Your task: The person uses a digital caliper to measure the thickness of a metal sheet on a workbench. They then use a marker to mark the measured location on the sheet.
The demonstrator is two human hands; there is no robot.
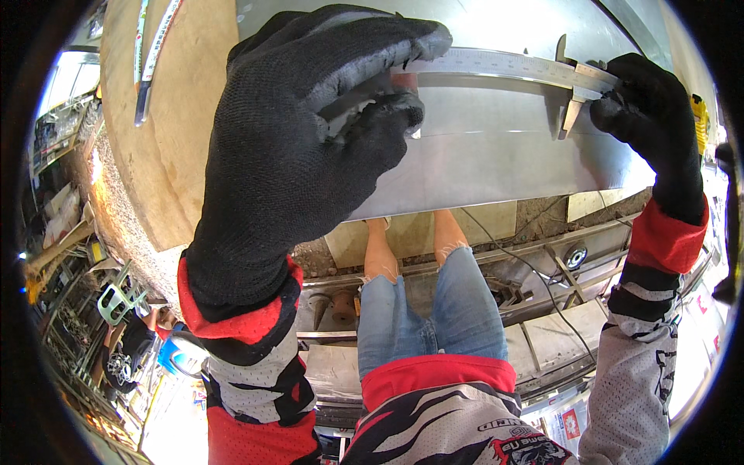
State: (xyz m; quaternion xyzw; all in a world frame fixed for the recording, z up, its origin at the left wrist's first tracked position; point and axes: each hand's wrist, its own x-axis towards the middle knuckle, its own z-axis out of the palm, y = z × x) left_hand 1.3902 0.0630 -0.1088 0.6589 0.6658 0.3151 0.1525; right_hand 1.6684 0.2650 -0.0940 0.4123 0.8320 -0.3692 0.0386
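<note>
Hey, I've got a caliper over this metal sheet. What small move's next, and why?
I'd probably steady your left hand and gently nudge the caliper's jaw end with your right hand. The right grips just beside the jaws, while the left is at the far end, so the right likely has finer control.

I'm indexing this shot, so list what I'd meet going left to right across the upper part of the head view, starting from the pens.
Two pens → gloved left hand → metal caliper → gloved right hand → yellow object.
</note>
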